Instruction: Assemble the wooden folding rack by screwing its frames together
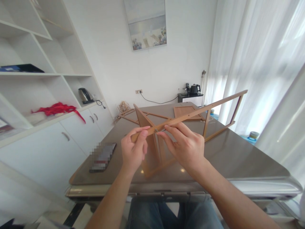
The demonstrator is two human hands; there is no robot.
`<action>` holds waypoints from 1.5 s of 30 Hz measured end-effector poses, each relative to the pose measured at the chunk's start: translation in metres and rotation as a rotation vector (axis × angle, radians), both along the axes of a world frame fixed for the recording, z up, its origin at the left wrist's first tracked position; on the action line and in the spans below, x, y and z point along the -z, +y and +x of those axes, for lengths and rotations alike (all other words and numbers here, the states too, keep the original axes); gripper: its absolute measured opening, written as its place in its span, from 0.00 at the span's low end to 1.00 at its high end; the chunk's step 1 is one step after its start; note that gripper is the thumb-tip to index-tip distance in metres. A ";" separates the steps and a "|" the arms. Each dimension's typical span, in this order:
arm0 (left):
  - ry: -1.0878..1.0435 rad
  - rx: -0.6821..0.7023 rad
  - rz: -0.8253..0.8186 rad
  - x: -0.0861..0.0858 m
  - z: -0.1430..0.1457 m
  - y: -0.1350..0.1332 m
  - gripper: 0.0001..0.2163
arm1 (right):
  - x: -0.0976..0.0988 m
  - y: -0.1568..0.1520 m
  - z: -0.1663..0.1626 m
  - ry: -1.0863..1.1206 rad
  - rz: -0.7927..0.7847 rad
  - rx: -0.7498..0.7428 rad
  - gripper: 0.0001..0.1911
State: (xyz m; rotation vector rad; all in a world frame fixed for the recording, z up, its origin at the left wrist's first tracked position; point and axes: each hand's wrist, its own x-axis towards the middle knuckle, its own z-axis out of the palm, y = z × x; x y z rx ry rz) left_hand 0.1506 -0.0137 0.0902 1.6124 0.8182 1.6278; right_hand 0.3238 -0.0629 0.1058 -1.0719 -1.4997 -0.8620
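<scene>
A wooden frame (195, 113) with rails and crosspieces leans over the table, its long rail slanting up to the right. My left hand (135, 144) is closed around the near end of that rail, thumb on its side. Beside it, my right hand (184, 143) pinches a thin metal piece (160, 130) against the rail; whether it is a hex key or a bolt I cannot tell. Under the rail, a flat wooden panel (149, 140) stands on edge, meeting the frame. Where they join is partly hidden by my hands.
The grey table (238, 159) also bears a phone-like dark device (103, 157), blurred out, at left. Farther back lie another wooden frame (128, 118) and a wooden panel (184, 113). White shelves (54, 76) stand left; a curtain (250, 57) hangs right.
</scene>
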 end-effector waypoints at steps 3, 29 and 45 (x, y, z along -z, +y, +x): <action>-0.001 -0.001 -0.010 -0.001 0.001 -0.001 0.18 | 0.000 0.000 0.000 0.009 -0.007 0.003 0.11; 0.018 0.029 -0.003 -0.004 -0.001 -0.003 0.19 | -0.020 0.000 0.022 -0.459 -0.098 -0.172 0.17; 0.748 -0.016 -0.066 0.118 -0.050 -0.021 0.13 | 0.100 -0.080 0.024 0.738 -0.631 -0.576 0.08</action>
